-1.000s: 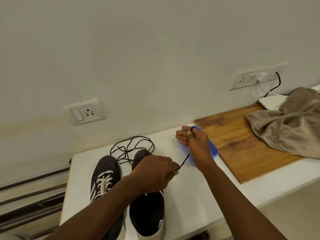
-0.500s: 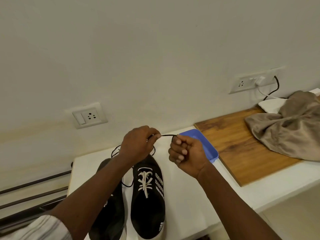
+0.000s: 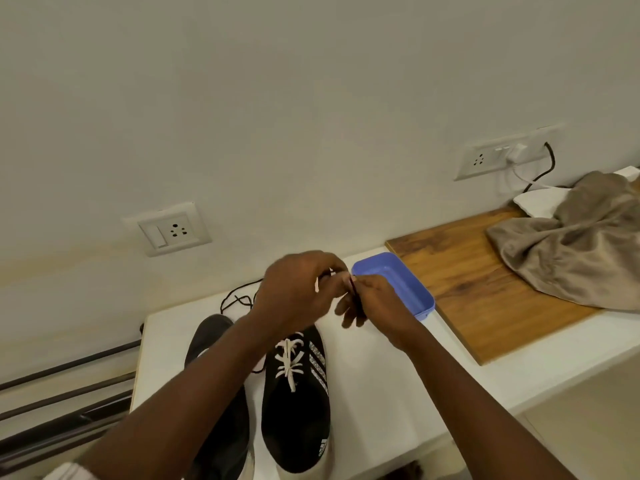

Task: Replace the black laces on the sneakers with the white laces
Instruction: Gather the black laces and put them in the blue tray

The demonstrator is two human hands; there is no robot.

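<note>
Beside the blue tray (image 3: 408, 289), our left hand (image 3: 294, 292) and right hand (image 3: 377, 306) pinch the black lace (image 3: 355, 299). One sneaker (image 3: 294, 427) wears white laces (image 3: 289, 358); the other's lacing is hidden.

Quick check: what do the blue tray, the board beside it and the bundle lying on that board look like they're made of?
Blue tray: probably moulded plastic, with even colour, smooth thin walls and rounded corners.
Board: wood or a wood-look laminate, with brown grain streaks and a flat matte face; I cannot tell which.
Bundle: soft fabric, taupe, crumpled into loose folds with a slight sheen.
</note>
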